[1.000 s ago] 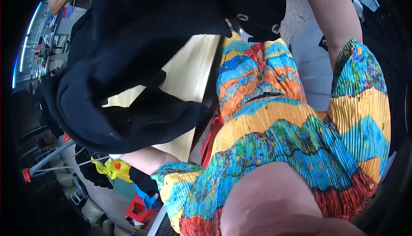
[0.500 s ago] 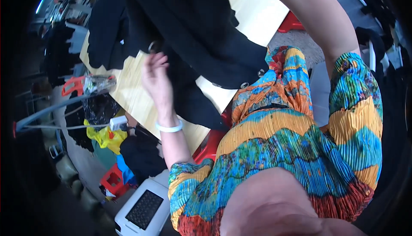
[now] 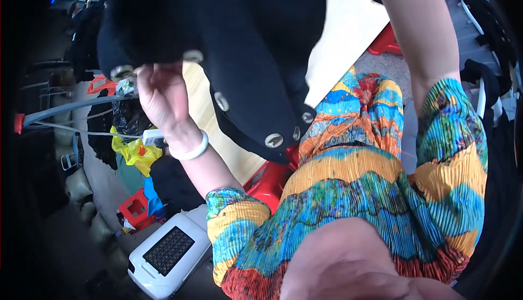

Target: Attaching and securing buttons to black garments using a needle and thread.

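A large piece of black cloth [image 3: 261, 60], likely a garment, hangs lifted across the upper middle of the head view. Several round, shiny button-like pieces [image 3: 274, 140] sit along its lower edges. My left hand [image 3: 163, 95], a white bangle on its wrist, grips the cloth's lower left edge, close to one of these pieces. Its fingertips are partly covered by the fabric. My right forearm [image 3: 425, 33] reaches up past the top edge, so the right hand is out of sight.
Under the cloth lies a light wooden tabletop [image 3: 348, 33]. Red stools [image 3: 267, 180] stand beneath it. On the floor at left are a yellow bag [image 3: 139, 155], a red crate [image 3: 136, 213] and a white box with a dark grille [image 3: 169, 251]. A grey tube [image 3: 76, 109] crosses there.
The black cloth has risen and spread left, showing more of its edge pieces. My left hand has moved left and down, from open beside the cloth to gripping its edge.
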A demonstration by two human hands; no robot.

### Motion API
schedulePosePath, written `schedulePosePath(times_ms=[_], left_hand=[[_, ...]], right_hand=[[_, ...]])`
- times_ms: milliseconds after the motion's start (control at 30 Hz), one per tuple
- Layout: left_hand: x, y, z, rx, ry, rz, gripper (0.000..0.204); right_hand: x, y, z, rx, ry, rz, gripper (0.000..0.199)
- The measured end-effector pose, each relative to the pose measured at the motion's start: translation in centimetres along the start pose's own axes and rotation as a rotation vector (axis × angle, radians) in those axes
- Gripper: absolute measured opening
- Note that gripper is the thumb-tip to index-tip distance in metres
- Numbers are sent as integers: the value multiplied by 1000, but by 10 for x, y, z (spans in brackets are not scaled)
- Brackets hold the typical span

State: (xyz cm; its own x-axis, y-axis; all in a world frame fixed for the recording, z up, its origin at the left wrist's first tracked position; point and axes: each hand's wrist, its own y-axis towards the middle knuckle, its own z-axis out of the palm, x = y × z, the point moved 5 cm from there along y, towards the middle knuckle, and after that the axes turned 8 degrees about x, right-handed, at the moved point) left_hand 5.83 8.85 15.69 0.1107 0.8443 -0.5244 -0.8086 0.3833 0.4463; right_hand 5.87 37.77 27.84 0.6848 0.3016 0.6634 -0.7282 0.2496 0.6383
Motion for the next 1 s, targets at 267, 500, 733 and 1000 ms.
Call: schedulePosePath(times_ms=[267,500,733,1000], left_hand=[[146,-69,-45,-312,-155,-798,34],[151,-53,-32,-364,674,-865,67],[159,-29,-10,-115,1523,-593,57],[94,-44,35,-337,185,-480,34]], right_hand=[[-139,-142,-145,-119,609,556,11],[-107,-155,-125,-401,250,1022,13],[-67,-152,-101,-467,-1,945,17],[-43,-145,-151,180,-1024,684,48]])
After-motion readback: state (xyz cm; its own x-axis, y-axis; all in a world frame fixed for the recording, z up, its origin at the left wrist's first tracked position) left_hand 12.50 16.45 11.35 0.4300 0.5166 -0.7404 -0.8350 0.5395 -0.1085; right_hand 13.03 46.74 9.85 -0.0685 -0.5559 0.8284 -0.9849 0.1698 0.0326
